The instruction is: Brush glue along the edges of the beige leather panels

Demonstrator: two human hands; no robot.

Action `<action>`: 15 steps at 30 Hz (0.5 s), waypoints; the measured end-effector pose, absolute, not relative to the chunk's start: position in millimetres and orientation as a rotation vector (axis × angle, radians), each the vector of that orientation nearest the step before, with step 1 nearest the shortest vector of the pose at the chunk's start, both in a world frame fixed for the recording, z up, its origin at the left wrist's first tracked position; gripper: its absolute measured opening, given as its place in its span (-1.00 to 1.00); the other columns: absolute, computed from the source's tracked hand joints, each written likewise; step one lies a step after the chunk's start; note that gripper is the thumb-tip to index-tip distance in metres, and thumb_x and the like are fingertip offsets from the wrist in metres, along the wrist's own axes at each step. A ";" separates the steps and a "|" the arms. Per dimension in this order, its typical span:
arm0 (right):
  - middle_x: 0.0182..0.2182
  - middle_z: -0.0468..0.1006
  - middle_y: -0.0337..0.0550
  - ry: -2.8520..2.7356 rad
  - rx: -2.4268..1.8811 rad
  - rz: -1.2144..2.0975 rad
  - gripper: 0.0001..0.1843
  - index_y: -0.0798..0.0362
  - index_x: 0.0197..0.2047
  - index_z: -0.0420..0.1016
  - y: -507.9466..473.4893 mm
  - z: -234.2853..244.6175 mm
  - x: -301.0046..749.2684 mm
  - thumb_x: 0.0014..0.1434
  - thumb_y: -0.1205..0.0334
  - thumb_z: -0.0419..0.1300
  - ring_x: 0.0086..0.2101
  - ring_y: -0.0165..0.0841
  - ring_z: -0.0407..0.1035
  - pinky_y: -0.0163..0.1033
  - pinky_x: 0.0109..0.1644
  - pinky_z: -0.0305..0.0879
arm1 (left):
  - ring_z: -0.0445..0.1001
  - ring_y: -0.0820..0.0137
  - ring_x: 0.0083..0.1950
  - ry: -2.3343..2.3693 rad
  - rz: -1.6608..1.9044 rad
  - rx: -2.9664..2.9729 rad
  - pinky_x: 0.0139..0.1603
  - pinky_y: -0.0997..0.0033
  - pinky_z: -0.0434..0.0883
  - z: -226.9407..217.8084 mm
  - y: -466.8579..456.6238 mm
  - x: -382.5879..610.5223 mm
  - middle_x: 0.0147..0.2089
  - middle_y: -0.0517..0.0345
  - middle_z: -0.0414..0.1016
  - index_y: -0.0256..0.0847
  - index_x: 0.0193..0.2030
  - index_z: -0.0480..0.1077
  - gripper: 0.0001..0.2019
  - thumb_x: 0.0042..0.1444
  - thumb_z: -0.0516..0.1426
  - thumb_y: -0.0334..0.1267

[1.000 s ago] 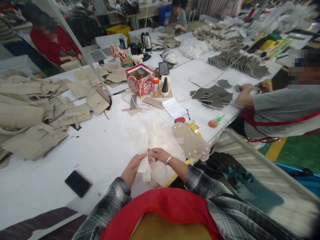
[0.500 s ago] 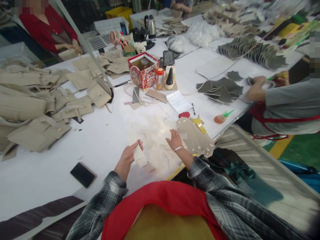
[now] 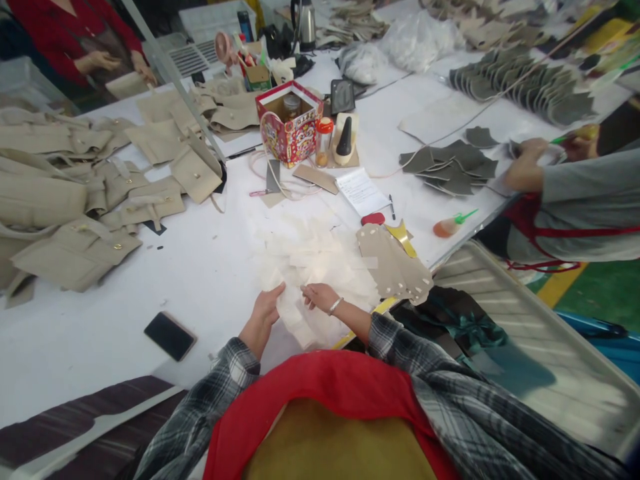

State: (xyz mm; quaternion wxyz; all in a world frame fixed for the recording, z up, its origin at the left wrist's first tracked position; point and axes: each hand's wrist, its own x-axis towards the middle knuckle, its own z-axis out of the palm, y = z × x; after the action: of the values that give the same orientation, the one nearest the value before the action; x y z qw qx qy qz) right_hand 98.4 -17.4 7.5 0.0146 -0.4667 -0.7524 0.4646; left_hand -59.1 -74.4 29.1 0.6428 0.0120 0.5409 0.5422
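Observation:
My left hand [image 3: 264,312] is closed around the edge of a pale cream strip [image 3: 296,321], which slants down to the right toward my apron. Just right of it, my right hand [image 3: 321,297] has its fingers curled and pinched together near the strip; what they hold, if anything, is too small to make out. Beyond both hands spreads a loose pile of thin whitish strips [image 3: 320,250]. Beige leather-like pieces [image 3: 387,260] with small white marks along their edges lie right of the pile, with a yellow curved piece [image 3: 401,238] on top.
A phone [image 3: 170,335] lies left of my hands. Beige flap pieces [image 3: 70,253] are heaped at far left. Ahead stand a red patterned box [image 3: 290,137] and a notepad [image 3: 361,191]. A co-worker's arm [image 3: 575,177] reaches in at right, near dark grey pieces [image 3: 450,167].
My right hand has come left and nearer to me, from the far side of the strip pile to beside my left hand, and its fingers have closed. My left hand still holds its strip.

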 end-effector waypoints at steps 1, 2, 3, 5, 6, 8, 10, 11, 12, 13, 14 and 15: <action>-0.30 0.50 -0.04 -2.368 -1.547 1.312 -0.61 0.10 -0.27 0.42 -11.9 2.5 101.7 0.25 -0.03 -0.05 -0.28 -0.32 0.39 -0.28 -0.24 0.22 | 0.53 0.27 -0.25 1.256 1.254 0.013 -0.20 0.29 0.46 27.4 -78.3 -64.0 -0.39 0.10 0.54 -0.33 -0.19 0.42 -0.73 -0.11 0.25 -0.42; -0.18 0.47 0.04 -2.403 -1.648 1.133 -0.62 0.12 -0.17 0.40 -7.5 -3.2 104.5 0.20 -0.04 0.04 -0.18 -0.25 0.36 -0.24 -0.18 0.21 | 0.53 0.27 -0.27 1.282 1.274 0.001 -0.20 0.29 0.46 25.7 -81.9 -68.2 -0.42 0.12 0.53 -0.31 -0.20 0.42 -0.74 -0.10 0.24 -0.43; -0.08 0.41 0.11 -2.456 -1.723 0.950 -0.58 0.13 -0.09 0.36 -4.2 -9.2 106.6 0.14 -0.03 0.12 -0.09 -0.19 0.30 -0.20 -0.13 0.19 | 0.52 0.29 -0.29 1.304 1.283 -0.008 -0.21 0.30 0.46 24.2 -85.1 -71.5 -0.45 0.14 0.52 -0.30 -0.22 0.42 -0.76 -0.09 0.24 -0.43; -0.02 0.36 0.14 -2.583 -1.757 0.712 -0.58 0.13 -0.04 0.34 -0.3 -20.4 109.8 0.12 0.03 0.16 -0.03 -0.14 0.24 -0.16 -0.08 0.15 | 0.52 0.31 -0.35 1.316 1.253 -0.018 -0.24 0.31 0.46 22.7 -90.3 -75.3 -0.49 0.16 0.50 -0.29 -0.24 0.42 -0.79 -0.09 0.24 -0.42; -0.05 0.38 0.13 -2.639 -1.723 0.698 -0.66 0.13 -0.07 0.37 0.8 -24.5 111.4 0.16 0.09 0.13 -0.04 -0.17 0.25 -0.17 -0.08 0.14 | 0.51 0.32 -0.37 1.314 1.235 -0.015 -0.25 0.31 0.46 22.7 -92.3 -76.2 -0.50 0.17 0.49 -0.28 -0.25 0.42 -0.79 -0.09 0.24 -0.41; -0.16 0.44 0.07 -2.697 -1.647 0.733 -0.77 0.12 -0.19 0.43 3.1 -27.9 115.7 0.24 0.18 0.02 -0.12 -0.26 0.29 -0.22 -0.10 0.12 | 0.51 0.33 -0.37 1.298 1.212 0.003 -0.25 0.30 0.46 24.6 -95.3 -77.1 -0.48 0.16 0.50 -0.27 -0.23 0.43 -0.76 -0.10 0.25 -0.41; -0.25 0.47 0.00 -2.669 -1.613 0.765 -0.70 0.12 -0.30 0.43 6.5 -24.1 121.2 0.27 0.16 -0.05 -0.21 -0.34 0.31 -0.28 -0.16 0.11 | 0.51 0.32 -0.35 1.273 1.204 0.037 -0.23 0.29 0.46 28.3 -96.6 -77.5 -0.44 0.13 0.52 -0.27 -0.20 0.44 -0.72 -0.12 0.27 -0.40; -0.31 0.47 -0.05 -2.611 -1.601 0.791 -0.66 0.11 -0.36 0.42 8.6 -19.7 124.0 0.28 0.11 -0.06 -0.26 -0.37 0.31 -0.31 -0.20 0.10 | 0.52 0.31 -0.33 1.257 1.200 0.058 -0.22 0.29 0.46 30.9 -96.3 -77.3 -0.42 0.11 0.53 -0.28 -0.19 0.45 -0.71 -0.13 0.27 -0.39; -0.39 0.45 -0.10 -2.516 -1.596 0.837 -0.60 0.10 -0.43 0.39 10.9 -13.6 126.3 0.28 0.06 -0.08 -0.32 -0.40 0.30 -0.33 -0.26 0.09 | 0.52 0.29 -0.30 1.240 1.198 0.078 -0.21 0.29 0.45 33.8 -95.0 -76.6 -0.39 0.08 0.54 -0.30 -0.18 0.45 -0.70 -0.14 0.28 -0.38; -0.48 0.41 -0.16 -2.391 -1.590 0.910 -0.54 0.09 -0.51 0.33 13.1 -6.3 127.8 0.27 0.00 -0.10 -0.39 -0.42 0.28 -0.34 -0.32 0.07 | 0.52 0.27 -0.27 1.217 1.200 0.101 -0.20 0.30 0.45 37.3 -92.7 -75.0 -0.36 0.06 0.55 -0.31 -0.17 0.46 -0.68 -0.14 0.29 -0.37; -0.57 0.34 -0.22 -2.245 -1.583 1.005 -0.50 0.07 -0.58 0.26 15.2 1.9 128.3 0.26 -0.06 -0.12 -0.46 -0.44 0.23 -0.34 -0.38 0.04 | 0.52 0.25 -0.22 1.186 1.205 0.129 -0.19 0.29 0.45 41.2 -89.2 -72.4 -0.31 0.04 0.56 -0.31 -0.14 0.46 -0.66 -0.14 0.29 -0.36; -0.63 0.25 -0.26 -2.098 -1.571 1.110 -0.46 0.06 -0.63 0.17 17.1 10.8 127.9 0.23 -0.13 -0.12 -0.52 -0.46 0.18 -0.34 -0.43 0.01 | 0.51 0.23 -0.18 1.147 1.212 0.159 -0.16 0.29 0.44 45.6 -84.5 -68.6 -0.26 0.02 0.57 -0.31 -0.11 0.45 -0.62 -0.14 0.29 -0.35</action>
State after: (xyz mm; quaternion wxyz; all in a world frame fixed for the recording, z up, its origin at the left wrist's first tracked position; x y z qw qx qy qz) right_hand 127.9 17.1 10.8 0.1473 -0.5460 -0.7290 0.3857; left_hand -68.6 -84.5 45.6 0.6688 0.0707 0.5088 0.5375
